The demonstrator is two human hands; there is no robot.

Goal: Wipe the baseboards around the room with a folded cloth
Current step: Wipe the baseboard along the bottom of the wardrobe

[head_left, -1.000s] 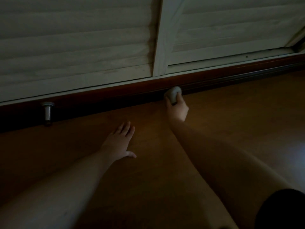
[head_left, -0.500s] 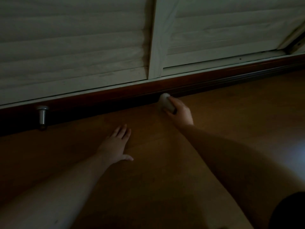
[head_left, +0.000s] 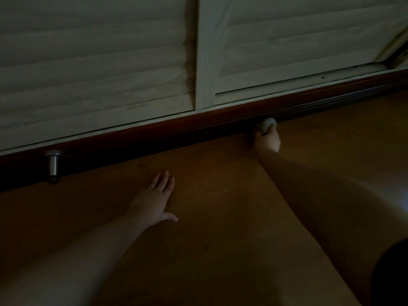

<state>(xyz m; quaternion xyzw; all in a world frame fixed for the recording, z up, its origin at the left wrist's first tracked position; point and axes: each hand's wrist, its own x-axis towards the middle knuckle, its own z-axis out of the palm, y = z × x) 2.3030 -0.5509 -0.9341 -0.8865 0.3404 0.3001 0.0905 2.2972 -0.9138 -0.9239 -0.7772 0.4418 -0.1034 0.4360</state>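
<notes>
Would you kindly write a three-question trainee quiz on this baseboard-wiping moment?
1. True or false: the left hand lies flat on the floor.
2. The right hand holds the cloth against: A) the shutter, B) the baseboard, C) the doorstop.
3. Fill in: the doorstop stands to the ___ of both hands.

Key: 1 true; 2 B; 3 left.

The cloth (head_left: 267,124) seemingly touches the baseboard (head_left: 176,129), right of the doorstop (head_left: 53,165).
</notes>
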